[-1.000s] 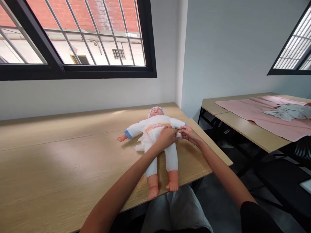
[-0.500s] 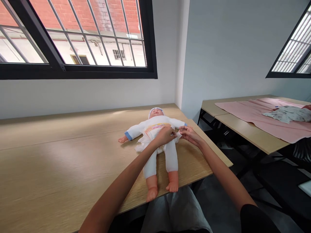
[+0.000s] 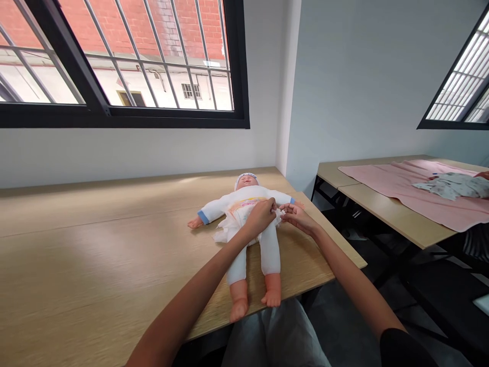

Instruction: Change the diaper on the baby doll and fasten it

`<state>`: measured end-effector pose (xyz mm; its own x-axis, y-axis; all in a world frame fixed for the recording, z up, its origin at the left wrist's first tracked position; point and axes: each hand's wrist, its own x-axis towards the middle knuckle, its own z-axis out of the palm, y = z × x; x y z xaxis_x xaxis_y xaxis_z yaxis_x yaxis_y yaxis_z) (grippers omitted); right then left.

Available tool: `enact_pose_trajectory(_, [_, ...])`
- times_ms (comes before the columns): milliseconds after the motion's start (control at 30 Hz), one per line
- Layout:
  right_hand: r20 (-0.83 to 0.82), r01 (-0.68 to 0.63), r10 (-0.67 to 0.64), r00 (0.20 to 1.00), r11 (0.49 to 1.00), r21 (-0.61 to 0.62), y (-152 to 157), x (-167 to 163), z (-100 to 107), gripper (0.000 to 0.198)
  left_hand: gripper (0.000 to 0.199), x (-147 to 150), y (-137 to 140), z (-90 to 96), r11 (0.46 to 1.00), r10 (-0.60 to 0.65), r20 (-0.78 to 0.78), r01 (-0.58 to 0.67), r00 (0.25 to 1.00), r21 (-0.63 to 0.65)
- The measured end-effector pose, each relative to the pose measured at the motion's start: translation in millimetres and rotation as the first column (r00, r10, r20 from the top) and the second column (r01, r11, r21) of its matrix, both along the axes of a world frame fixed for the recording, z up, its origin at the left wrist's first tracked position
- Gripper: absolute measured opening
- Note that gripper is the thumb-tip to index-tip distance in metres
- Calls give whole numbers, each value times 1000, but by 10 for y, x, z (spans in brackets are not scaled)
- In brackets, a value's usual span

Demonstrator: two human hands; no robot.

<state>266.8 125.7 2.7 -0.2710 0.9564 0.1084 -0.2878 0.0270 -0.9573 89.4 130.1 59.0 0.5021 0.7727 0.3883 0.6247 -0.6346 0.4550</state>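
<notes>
A baby doll in a white suit with blue cuffs lies on its back, head toward the wall and feet at the table's near edge. Round its hips is a white diaper with a coloured print at the waist; its side flaps stick out loosely. My left hand reaches over the diaper's front, fingers pinched at its right-side edge. Just to the right, my right hand has its fingertips closed on the diaper's flap by the doll's hip. The exact grip of both hands is partly hidden.
The wooden table runs left along the wall below a barred window. Across a gap at right, a second table bears a pink cloth and a patterned white garment. A person's hand shows at the far right edge.
My left hand has risen slightly toward the doll's waist, with its fingers bunched. My right fingertips have shifted a little left and lower. The whole view has tilted slightly.
</notes>
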Motion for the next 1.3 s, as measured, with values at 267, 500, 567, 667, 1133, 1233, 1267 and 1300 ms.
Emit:
enact_pose_trajectory(267, [-45,159,-163,986,985,-72,10,-18,37,26,18,15,-67,8,996,39,-53,-35,998,87])
enact_pose_trajectory(500, [-160,144,-163,974,982,-119,22,-12,47,21,17,29,-70,-6,985,104,-116,-87,988,149])
enact_pose_trajectory(567, [-188,105,-125,974,988,-115,23,-4,40,22,13,27,-59,-29,979,104,-111,-82,988,185])
enact_pose_trajectory(667, [-212,33,-55,976,994,-103,21,3,28,23,8,17,-61,-45,947,80,-83,-50,993,319])
enact_pose_trajectory(1133, [-225,31,-50,973,996,-86,-21,-34,63,32,27,-45,-107,-115,910,61,-437,130,898,395])
enact_pose_trajectory(1233, [-183,54,-70,981,994,-91,-11,-18,57,32,29,-47,-117,-120,916,27,-443,156,896,371])
enact_pose_trajectory(1267, [-172,73,-89,981,993,-96,4,-6,48,32,29,-44,-126,-116,917,16,-443,164,896,365])
enact_pose_trajectory(1300, [-164,98,-114,980,990,-101,26,8,35,31,27,-40,-135,-110,917,11,-443,168,896,362])
